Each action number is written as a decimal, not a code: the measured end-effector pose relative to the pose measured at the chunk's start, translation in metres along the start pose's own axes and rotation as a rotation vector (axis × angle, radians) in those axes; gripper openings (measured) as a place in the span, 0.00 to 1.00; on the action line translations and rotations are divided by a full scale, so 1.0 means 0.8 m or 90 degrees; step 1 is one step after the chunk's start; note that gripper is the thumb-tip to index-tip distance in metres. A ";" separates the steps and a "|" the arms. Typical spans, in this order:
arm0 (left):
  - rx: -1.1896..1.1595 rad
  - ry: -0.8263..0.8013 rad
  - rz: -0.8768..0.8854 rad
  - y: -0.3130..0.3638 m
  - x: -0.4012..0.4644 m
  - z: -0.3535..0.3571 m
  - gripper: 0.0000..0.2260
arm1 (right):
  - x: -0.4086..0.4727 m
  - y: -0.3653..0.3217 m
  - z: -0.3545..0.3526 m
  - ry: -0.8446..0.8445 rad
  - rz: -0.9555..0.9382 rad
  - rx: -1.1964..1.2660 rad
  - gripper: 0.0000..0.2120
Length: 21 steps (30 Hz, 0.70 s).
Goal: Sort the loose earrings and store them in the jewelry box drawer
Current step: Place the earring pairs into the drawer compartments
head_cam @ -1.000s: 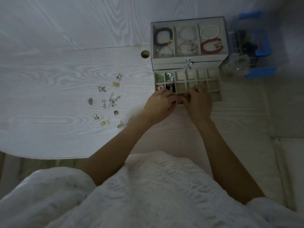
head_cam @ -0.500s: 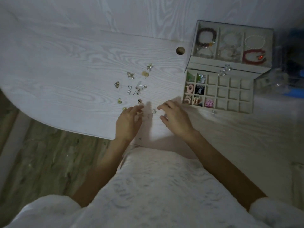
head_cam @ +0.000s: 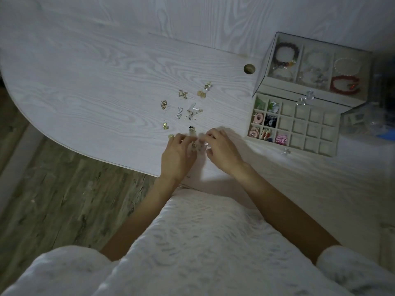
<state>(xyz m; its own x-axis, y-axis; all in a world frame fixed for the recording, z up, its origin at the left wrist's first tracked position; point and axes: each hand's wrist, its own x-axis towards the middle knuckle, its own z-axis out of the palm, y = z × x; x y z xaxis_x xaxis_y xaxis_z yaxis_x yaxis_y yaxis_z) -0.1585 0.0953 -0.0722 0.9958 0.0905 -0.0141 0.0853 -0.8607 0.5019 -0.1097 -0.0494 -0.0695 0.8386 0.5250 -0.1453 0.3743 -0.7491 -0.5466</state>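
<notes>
Several loose earrings (head_cam: 181, 107) lie scattered on the white wood-grain table (head_cam: 106, 86). My left hand (head_cam: 178, 155) is at the cluster's near edge, its fingertips pinched on a small gold earring (head_cam: 194, 144). My right hand (head_cam: 223, 150) is close beside it, fingers curled towards the same spot; whether it holds anything is blurred. To the right, the jewelry box (head_cam: 284, 87) has its divided drawer (head_cam: 299, 126) pulled out. Pink, green and dark earrings fill the drawer's left compartments.
The box's glass-topped upper tray holds bracelets (head_cam: 286, 53). A round cable hole (head_cam: 249, 68) is in the table left of the box. A clear and blue container (head_cam: 380, 124) stands at the far right. The table's curved edge drops to wooden floor (head_cam: 64, 189) on the left.
Both hands left the drawer and moved left to the loose earrings. They have since closed in together at the near edge of the cluster. The view also shifted left.
</notes>
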 end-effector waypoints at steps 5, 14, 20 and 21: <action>0.128 0.016 0.104 0.013 0.010 0.006 0.10 | -0.005 0.010 -0.001 0.062 0.048 0.001 0.05; 0.183 -0.016 0.114 0.026 0.031 0.018 0.04 | -0.027 0.029 -0.012 0.049 0.116 -0.001 0.04; 0.012 -0.048 0.162 0.029 0.036 0.011 0.05 | -0.078 0.048 -0.034 0.146 0.138 0.037 0.08; -0.057 -0.068 0.181 0.040 0.040 0.010 0.05 | -0.091 0.054 -0.042 0.180 0.156 0.062 0.08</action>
<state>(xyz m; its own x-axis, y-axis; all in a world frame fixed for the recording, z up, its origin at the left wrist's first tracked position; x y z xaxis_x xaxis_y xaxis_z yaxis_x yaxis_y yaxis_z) -0.1235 0.0664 -0.0634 0.9776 -0.2047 0.0485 -0.1952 -0.7961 0.5728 -0.1412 -0.1340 -0.0547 0.9795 0.1934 -0.0555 0.1219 -0.7898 -0.6012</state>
